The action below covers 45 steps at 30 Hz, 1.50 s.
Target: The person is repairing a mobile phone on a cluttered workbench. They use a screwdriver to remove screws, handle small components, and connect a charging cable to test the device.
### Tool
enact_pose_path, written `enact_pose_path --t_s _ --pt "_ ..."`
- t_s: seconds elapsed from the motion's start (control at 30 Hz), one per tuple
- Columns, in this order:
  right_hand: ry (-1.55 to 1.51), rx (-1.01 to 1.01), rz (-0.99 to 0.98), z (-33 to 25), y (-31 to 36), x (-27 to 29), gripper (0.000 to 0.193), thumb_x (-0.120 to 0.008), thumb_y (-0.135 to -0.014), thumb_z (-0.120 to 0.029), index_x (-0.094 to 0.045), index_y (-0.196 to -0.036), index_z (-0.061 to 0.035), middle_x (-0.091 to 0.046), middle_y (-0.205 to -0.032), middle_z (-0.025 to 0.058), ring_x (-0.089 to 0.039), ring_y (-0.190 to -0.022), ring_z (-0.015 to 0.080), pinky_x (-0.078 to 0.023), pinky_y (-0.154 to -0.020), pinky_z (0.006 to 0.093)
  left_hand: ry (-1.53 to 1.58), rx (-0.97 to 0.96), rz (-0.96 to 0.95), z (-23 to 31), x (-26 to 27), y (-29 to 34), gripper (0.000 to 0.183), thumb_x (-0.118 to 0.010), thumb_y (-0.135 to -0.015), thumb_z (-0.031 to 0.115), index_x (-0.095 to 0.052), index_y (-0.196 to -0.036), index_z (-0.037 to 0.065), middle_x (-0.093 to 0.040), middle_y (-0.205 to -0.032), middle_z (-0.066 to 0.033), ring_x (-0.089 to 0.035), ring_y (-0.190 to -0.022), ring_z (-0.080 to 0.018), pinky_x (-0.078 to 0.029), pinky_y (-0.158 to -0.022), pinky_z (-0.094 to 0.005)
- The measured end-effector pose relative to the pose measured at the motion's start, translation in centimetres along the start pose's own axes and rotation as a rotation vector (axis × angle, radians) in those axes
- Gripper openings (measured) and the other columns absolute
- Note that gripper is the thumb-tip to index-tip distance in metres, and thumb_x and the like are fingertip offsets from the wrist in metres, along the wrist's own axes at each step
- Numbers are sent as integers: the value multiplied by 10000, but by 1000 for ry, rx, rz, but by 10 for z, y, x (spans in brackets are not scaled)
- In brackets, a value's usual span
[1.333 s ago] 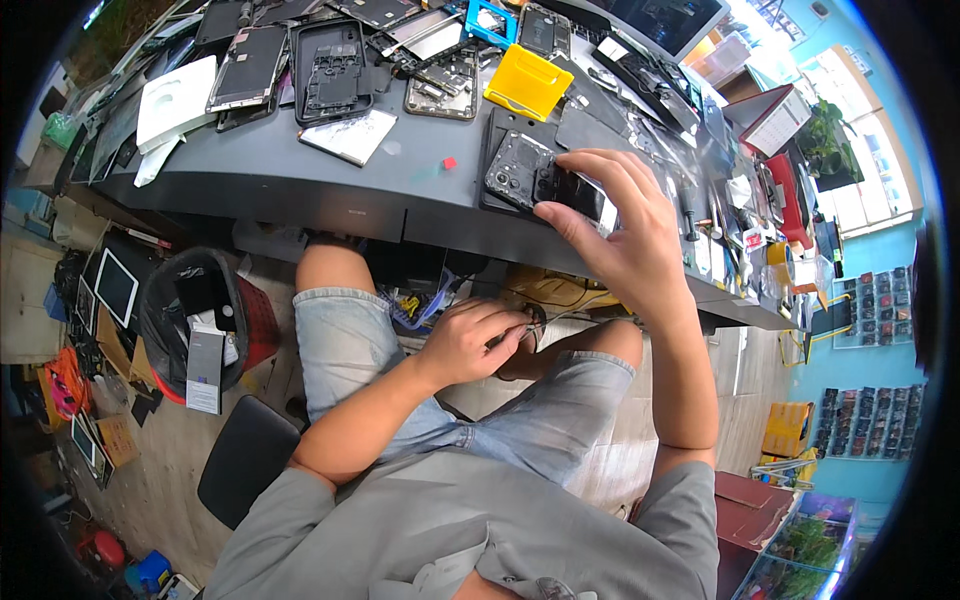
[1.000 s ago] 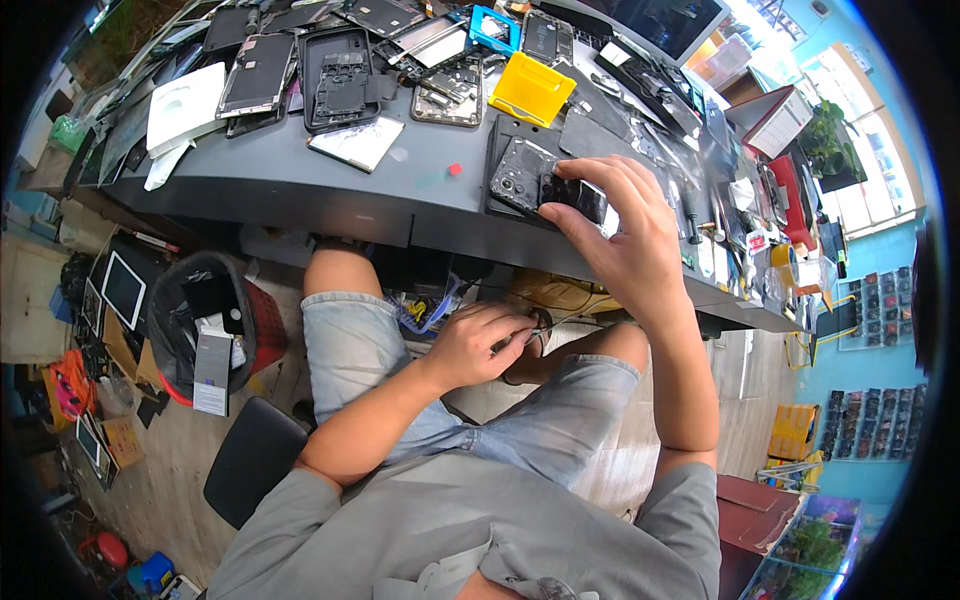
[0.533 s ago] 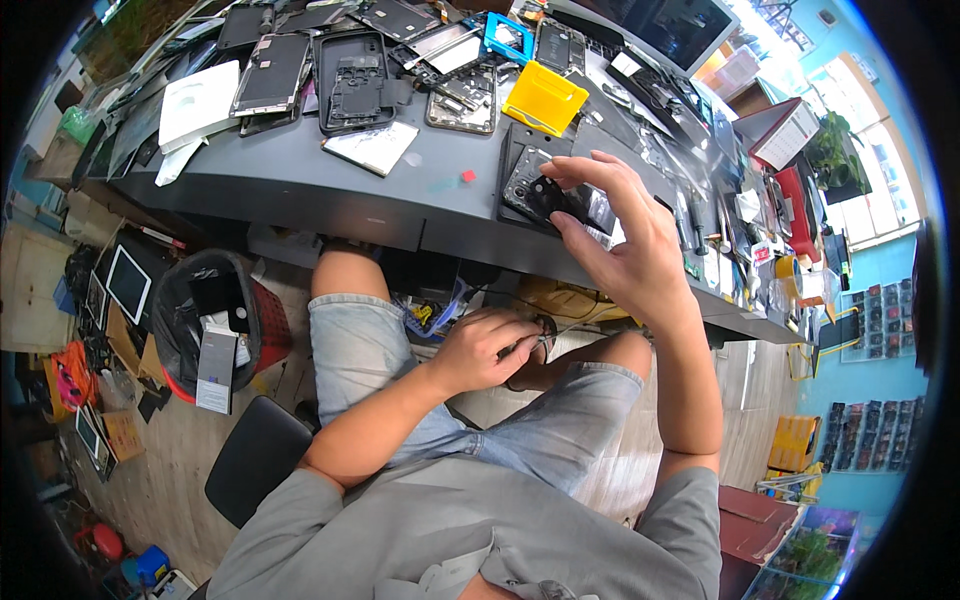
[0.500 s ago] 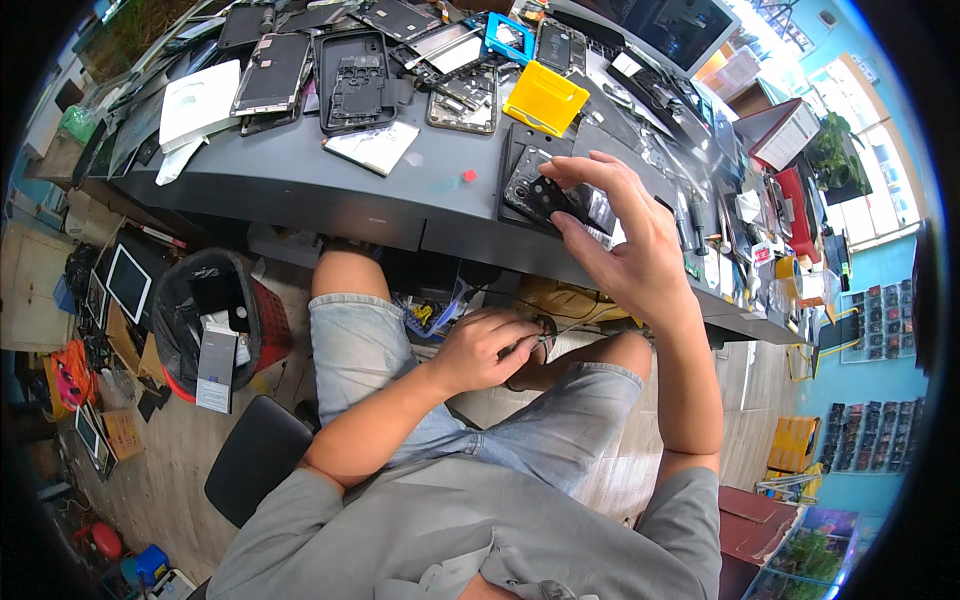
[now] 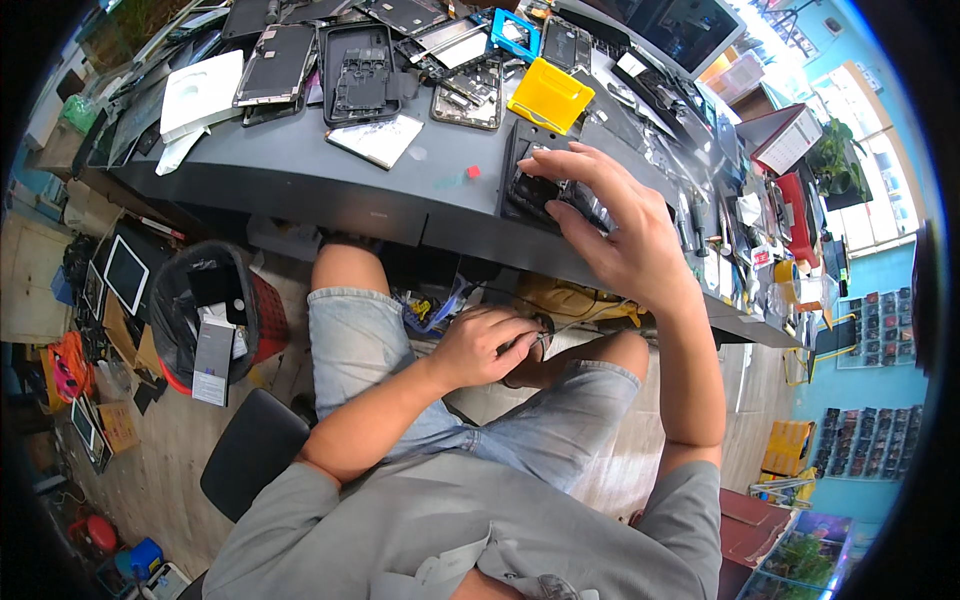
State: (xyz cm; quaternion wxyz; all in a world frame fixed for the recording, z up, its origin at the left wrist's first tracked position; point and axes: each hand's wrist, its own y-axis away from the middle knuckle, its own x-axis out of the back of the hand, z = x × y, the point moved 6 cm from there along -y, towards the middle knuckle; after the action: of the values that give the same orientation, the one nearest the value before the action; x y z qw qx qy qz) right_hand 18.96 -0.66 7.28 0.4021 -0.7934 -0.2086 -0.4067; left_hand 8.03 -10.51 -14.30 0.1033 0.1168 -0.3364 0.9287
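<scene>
My right hand [image 5: 628,225] reaches over the front edge of the desk, thumb and fingertips closed at the sides of a small flat black phone part [image 5: 538,188]. That part is down at an opened phone on a dark flat pad [image 5: 516,150]; my fingers hide much of the phone. Below the desk edge, my left hand [image 5: 487,345] rests above my lap with curled fingers. A thin dark thing shows at its fingertips, too small to name.
Opened phones, a yellow holder [image 5: 550,96], a blue frame [image 5: 516,36] and a white box [image 5: 202,95] crowd the desk's back. A tiny red piece [image 5: 473,172] lies near the pad. Tools clutter the right side. A lined bin [image 5: 268,320] stands at the left.
My right hand has lowered slightly, bringing the black part from a tilted position down against the opened phone. My left hand has stayed nearly still.
</scene>
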Motion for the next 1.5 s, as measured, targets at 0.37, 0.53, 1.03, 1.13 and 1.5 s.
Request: enact_pose_path --t_s 0.37,0.53,1.03,1.13,1.5 --pt "-72 -88 -2 -2 -2 0 477 -804 -941 67 -738 -1406 -21 -841 -1317 124 -809 -1241 316 -617 -1110 425 -2 12 3 0 1 -2 158 -820 -969 118 -840 -1109 48 -834 -1060 -134 -806 -950 -349 -652 -863 -451" --pt "-11 -122 7 -7 0 1 469 -809 -948 64 -743 -1403 -26 -840 -1318 127 -819 -1203 306 -628 -1057 404 3 0 9 1 1 -1 183 -821 -958 114 -848 -1126 48 -834 -1061 -136 -807 -949 -344 -654 -867 -450" --pt "154 -119 -20 -15 5 -8 418 -819 -958 22 -779 -1367 -53 -831 -1313 119 -780 -1142 364 -611 -1086 473 -5 9 7 -3 -1 1 204 -836 -937 110 -852 -1131 51 -817 -1046 -137 -792 -933 -345 -653 -862 -450" --pt "169 -34 3 -22 12 -20 487 -800 -969 27 -727 -1444 -46 -810 -1397 132 -759 -1184 375 -570 -1160 533 -9 10 8 -3 -1 1 209 -843 -930 110 -850 -1132 56 -817 -1050 -135 -791 -939 -345 -651 -857 -453" --pt "601 86 -2 -41 34 -50 630 -712 -957 -71 -576 -1553 80 -661 -1598 253 -680 -1399 381 -447 -1301 605 32 43 1 -4 -6 1 167 -850 -945 84 -841 -1112 73 -824 -1054 -131 -795 -936 -359 -641 -850 -457"
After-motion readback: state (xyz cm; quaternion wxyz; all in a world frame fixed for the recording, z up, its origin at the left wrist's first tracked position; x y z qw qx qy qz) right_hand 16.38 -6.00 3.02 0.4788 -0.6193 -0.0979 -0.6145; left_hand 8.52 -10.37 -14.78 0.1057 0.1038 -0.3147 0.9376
